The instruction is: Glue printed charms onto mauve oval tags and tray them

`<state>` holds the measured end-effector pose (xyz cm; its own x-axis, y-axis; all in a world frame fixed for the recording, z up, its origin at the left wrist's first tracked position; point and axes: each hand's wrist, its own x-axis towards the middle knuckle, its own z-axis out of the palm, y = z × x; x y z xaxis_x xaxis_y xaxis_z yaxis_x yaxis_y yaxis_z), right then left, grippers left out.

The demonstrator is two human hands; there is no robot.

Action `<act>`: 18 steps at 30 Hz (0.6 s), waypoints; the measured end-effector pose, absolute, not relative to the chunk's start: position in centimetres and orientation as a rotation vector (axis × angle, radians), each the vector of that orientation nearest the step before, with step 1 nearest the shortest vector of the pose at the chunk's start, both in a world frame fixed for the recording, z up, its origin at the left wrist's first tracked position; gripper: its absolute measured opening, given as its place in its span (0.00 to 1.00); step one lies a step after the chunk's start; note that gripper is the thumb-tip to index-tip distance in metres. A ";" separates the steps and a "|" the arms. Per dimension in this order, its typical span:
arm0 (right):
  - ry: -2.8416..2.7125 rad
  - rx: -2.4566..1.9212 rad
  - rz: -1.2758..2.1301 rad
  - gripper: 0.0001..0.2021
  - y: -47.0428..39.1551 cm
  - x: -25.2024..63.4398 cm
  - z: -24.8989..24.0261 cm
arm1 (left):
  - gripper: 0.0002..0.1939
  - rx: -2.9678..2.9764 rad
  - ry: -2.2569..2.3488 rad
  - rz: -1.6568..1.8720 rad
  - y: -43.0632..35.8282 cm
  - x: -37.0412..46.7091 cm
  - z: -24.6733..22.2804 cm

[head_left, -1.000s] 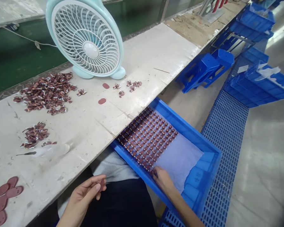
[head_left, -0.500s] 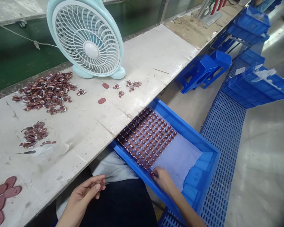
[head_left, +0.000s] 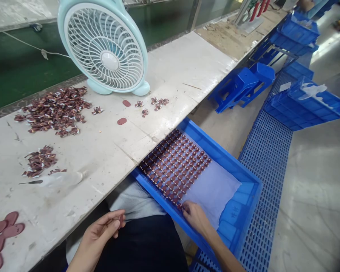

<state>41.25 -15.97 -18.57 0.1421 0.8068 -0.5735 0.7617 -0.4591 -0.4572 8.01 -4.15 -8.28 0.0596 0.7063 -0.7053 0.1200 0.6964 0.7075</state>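
Note:
My right hand [head_left: 195,217] reaches into the blue crate [head_left: 245,181], its fingertips on a small dark-red piece [head_left: 180,206] at the near end of the neat rows of pieces [head_left: 175,166] laid on a white sheet [head_left: 215,190]. My left hand [head_left: 100,232] hovers over my lap below the table edge, pinching a small dark-red oval piece [head_left: 120,218] between thumb and fingers.
On the white worktable [head_left: 102,151] stand a pale-blue fan [head_left: 106,47], a large pile of red-brown parts [head_left: 55,111], a smaller pile [head_left: 39,160], loose ovals [head_left: 121,121] and flat red ovals [head_left: 2,234] at bottom left. Blue crates [head_left: 306,104] and a stool [head_left: 240,85] sit on the floor.
The view has shifted slightly. My right hand has stayed at the near end of the rows; my left hand has drifted a little lower with its piece.

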 end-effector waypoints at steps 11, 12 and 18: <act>-1.594 -2.314 1.205 0.10 -15.4 40.6 -18.1 | 0.23 0.769 1.451 0.473 -4.5 6.5 -10.2; -1.590 -2.317 1.202 0.09 -15.5 40.6 -18.1 | 0.23 0.772 1.453 0.478 -4.5 6.5 -10.2; -1.544 -2.322 1.235 0.09 -15.8 41.1 -18.5 | 0.23 0.769 1.453 0.488 -4.7 6.5 -10.3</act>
